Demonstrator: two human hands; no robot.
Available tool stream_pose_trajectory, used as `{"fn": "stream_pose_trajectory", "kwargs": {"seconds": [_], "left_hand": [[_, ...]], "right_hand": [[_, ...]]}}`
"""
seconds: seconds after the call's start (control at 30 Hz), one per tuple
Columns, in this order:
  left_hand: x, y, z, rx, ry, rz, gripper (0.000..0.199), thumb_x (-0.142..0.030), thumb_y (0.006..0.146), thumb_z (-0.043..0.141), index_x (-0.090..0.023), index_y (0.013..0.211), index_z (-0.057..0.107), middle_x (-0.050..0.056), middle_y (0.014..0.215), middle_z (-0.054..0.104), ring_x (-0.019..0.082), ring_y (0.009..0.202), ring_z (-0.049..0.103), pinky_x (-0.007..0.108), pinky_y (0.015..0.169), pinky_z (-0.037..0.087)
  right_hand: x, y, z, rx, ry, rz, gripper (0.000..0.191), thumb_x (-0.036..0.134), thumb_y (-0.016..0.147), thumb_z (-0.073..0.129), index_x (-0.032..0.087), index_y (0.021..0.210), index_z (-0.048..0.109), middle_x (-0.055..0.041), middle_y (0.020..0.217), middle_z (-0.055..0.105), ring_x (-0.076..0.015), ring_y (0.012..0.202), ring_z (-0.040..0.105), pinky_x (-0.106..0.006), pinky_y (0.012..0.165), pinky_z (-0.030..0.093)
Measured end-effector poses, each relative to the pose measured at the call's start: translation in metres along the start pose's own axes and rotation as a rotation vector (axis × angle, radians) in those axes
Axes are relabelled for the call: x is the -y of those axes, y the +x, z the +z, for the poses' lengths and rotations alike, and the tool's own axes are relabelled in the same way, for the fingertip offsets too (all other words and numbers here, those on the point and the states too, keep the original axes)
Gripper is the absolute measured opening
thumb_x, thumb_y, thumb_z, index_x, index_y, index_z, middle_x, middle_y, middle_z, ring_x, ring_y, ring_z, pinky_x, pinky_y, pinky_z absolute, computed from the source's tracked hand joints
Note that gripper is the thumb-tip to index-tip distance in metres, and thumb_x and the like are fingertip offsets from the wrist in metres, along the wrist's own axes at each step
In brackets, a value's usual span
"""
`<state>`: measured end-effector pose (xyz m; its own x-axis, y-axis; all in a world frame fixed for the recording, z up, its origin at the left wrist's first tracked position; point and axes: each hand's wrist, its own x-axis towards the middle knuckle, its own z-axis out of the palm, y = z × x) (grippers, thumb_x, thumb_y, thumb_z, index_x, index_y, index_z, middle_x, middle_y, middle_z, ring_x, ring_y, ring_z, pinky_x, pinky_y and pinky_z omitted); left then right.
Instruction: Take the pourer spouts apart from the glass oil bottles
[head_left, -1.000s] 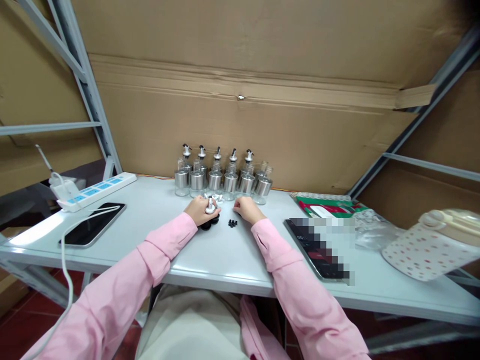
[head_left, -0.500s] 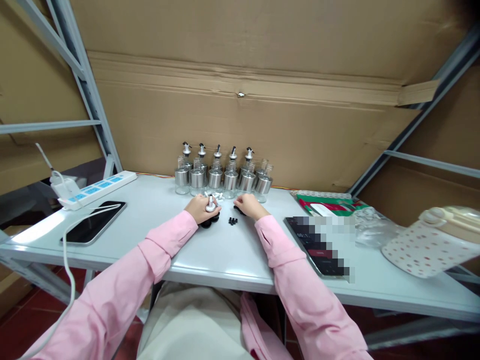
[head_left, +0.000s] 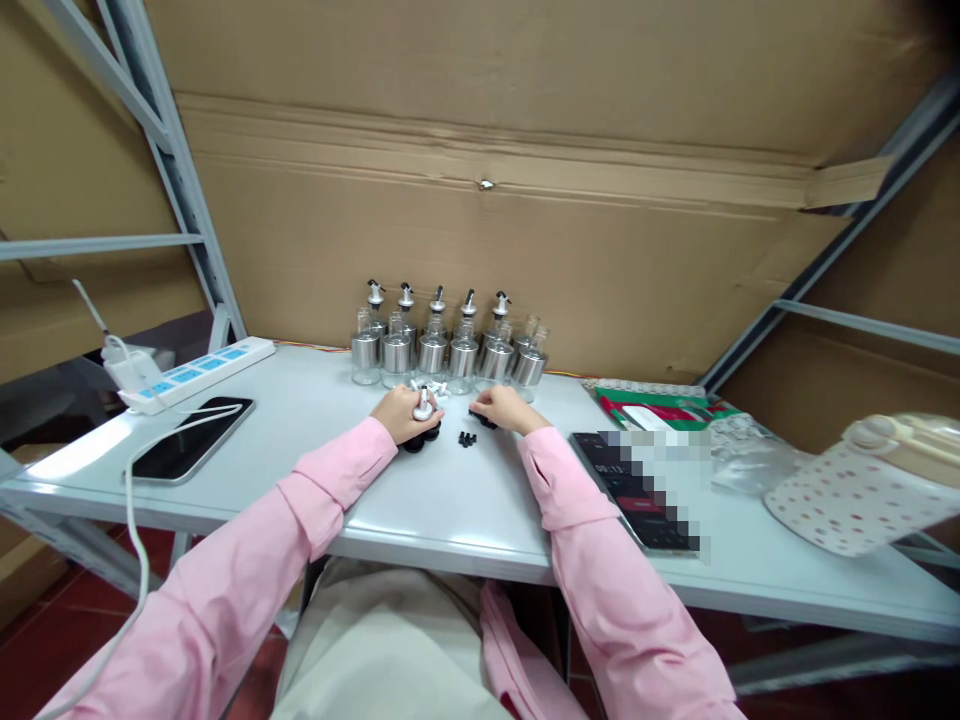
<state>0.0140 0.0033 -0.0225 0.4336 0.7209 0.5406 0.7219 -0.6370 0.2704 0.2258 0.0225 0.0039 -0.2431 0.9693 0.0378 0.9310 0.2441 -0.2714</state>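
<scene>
My left hand (head_left: 401, 414) is closed round a silver pourer top (head_left: 423, 406), above black round pieces (head_left: 421, 440) on the table. My right hand (head_left: 501, 408) has its fingers pinched at a small dark pile (head_left: 483, 420); what they hold, if anything, is too small to make out. Between my hands lie several small black pieces (head_left: 467, 439). Small white pieces (head_left: 433, 389) lie just behind my left hand. Glass bottles with steel bands (head_left: 433, 354) stand behind in rows, and several at the back carry pourer tops (head_left: 470, 302).
On the left are a power strip (head_left: 202, 374), a dark phone (head_left: 191, 440) and a white cable (head_left: 129, 500). A second phone (head_left: 630, 490), a plastic bag (head_left: 750, 460) and a dotted container (head_left: 847, 490) sit right. Cardboard (head_left: 525, 250) stands behind the bottles.
My right hand has shifted slightly to the right, showing more of the dark pile beneath it. My left hand still holds the pourer top, and the view has moved a little.
</scene>
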Motion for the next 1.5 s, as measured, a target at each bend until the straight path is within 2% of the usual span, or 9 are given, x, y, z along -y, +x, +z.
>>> {"fn": "stream_pose_trajectory", "kwargs": {"seconds": [0.27,0.53,0.7,0.8,1.0,1.13,1.3,1.43,1.5], "left_hand": [[0.0,0.0,0.001,-0.026,-0.019,-0.008,0.021,-0.038,0.075,0.057,-0.019,0.069,0.057,0.002,0.062,0.062,0.017,0.062,0.057,0.029,0.071,0.044],[0.0,0.0,-0.001,-0.022,-0.017,0.004,0.02,-0.037,0.076,0.057,-0.018,0.069,0.057,0.002,0.061,0.062,0.016,0.06,0.056,0.029,0.072,0.044],[-0.001,0.0,-0.001,-0.022,-0.02,-0.005,0.022,-0.039,0.076,0.057,-0.019,0.069,0.057,0.001,0.062,0.063,0.016,0.061,0.057,0.029,0.072,0.043],[-0.003,0.0,-0.002,0.009,-0.025,0.022,0.024,-0.041,0.076,0.056,-0.018,0.069,0.057,0.001,0.063,0.063,0.016,0.062,0.057,0.029,0.073,0.042],[-0.004,0.003,-0.002,0.089,0.017,0.117,0.034,-0.049,0.076,0.055,-0.017,0.063,0.054,0.003,0.064,0.062,0.019,0.067,0.059,0.032,0.072,0.04],[-0.004,0.002,-0.002,0.127,0.017,0.145,0.035,-0.049,0.079,0.052,-0.017,0.065,0.055,0.004,0.069,0.064,0.02,0.073,0.059,0.032,0.072,0.04],[-0.006,0.003,-0.007,0.149,0.052,0.105,0.037,-0.053,0.076,0.055,-0.017,0.065,0.053,0.003,0.064,0.06,0.018,0.066,0.057,0.031,0.071,0.039],[-0.015,0.009,-0.029,0.029,0.003,-0.021,0.042,-0.054,0.069,0.063,-0.017,0.086,0.053,0.0,0.07,0.058,0.015,0.062,0.053,0.03,0.068,0.039],[-0.034,0.006,-0.049,-0.095,-0.081,-0.074,0.033,-0.049,0.076,0.057,-0.017,0.081,0.051,-0.001,0.07,0.056,0.013,0.061,0.051,0.027,0.063,0.038]], "right_hand": [[-0.003,-0.002,-0.003,0.034,0.078,-0.008,0.023,0.014,0.065,0.07,0.013,0.088,0.071,-0.0053,0.08,0.071,-0.0132,0.072,0.064,-0.018,0.065,0.044],[-0.005,-0.002,-0.002,0.028,0.1,-0.018,0.023,0.009,0.064,0.068,0.011,0.087,0.07,-0.0056,0.079,0.071,-0.0122,0.07,0.063,-0.018,0.064,0.044],[0.002,-0.004,-0.004,-0.124,0.135,-0.068,0.016,0.025,0.076,0.061,0.013,0.081,0.069,-0.0054,0.077,0.069,-0.0135,0.071,0.06,-0.021,0.067,0.042],[0.019,-0.009,-0.003,-0.264,0.336,-0.208,0.028,0.035,0.083,0.05,0.013,0.083,0.067,-0.0042,0.077,0.068,-0.0128,0.07,0.058,-0.022,0.068,0.042],[0.05,-0.014,0.008,-0.155,0.717,-0.457,0.025,0.032,0.084,0.048,0.014,0.087,0.065,-0.0043,0.088,0.066,-0.0126,0.08,0.058,-0.023,0.075,0.044],[0.053,-0.017,0.008,-0.11,0.86,-0.442,0.025,0.033,0.081,0.051,0.014,0.091,0.065,-0.0058,0.094,0.062,-0.0127,0.082,0.057,-0.025,0.074,0.045],[0.055,-0.019,0.007,0.005,1.124,-0.376,0.029,0.042,0.076,0.058,0.016,0.088,0.06,-0.0019,0.082,0.063,-0.0121,0.075,0.058,-0.027,0.076,0.047],[0.053,-0.018,0.003,-0.128,1.409,-0.284,0.03,0.047,0.074,0.058,0.019,0.08,0.05,-0.0047,0.096,0.066,-0.0137,0.083,0.061,-0.028,0.076,0.047],[0.051,-0.016,0.002,-0.221,1.509,-0.23,0.031,0.047,0.073,0.06,0.021,0.078,0.044,-0.0045,0.094,0.067,-0.0149,0.085,0.062,-0.028,0.073,0.047]]}}
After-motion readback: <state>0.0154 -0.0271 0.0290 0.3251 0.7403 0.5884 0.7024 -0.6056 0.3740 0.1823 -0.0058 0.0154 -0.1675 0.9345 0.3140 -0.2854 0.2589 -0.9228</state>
